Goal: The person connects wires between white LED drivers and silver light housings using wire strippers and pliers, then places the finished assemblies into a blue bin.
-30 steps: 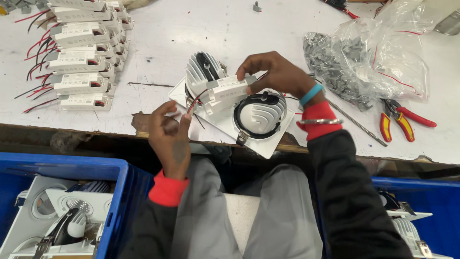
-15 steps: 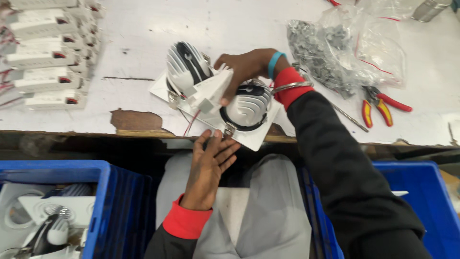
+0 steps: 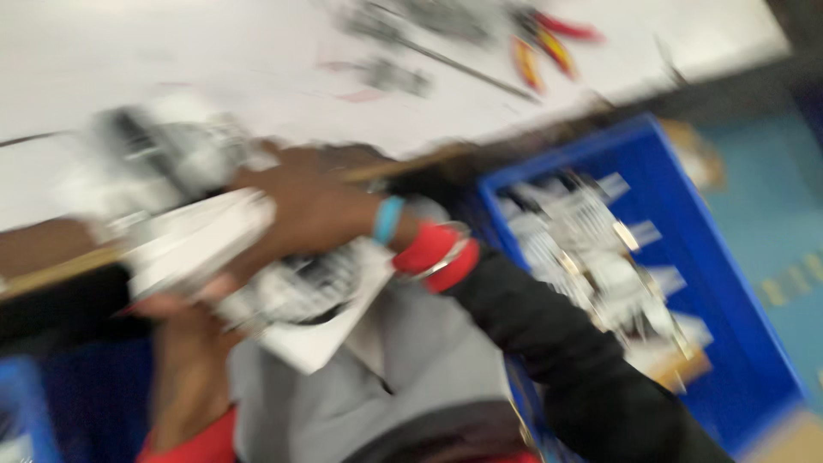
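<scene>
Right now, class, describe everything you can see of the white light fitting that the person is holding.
The white light fitting is badly blurred. It shows a flat, square white plate with a dark ribbed part against it, and looks like metal or plastic. It is tilted, lifted off the table above the lap. The right hand grips it from above; the left hand supports it from below.

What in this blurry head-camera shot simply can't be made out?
- Head view: the white assembly under the right hand is smeared by motion blur; its parts can't be told apart.
- Left hand: its fingers are hidden beneath the assembly.
- Blue bin: its pale contents are blurred beyond telling.
- Red-handled pliers on the table: the jaws are blurred.
</scene>
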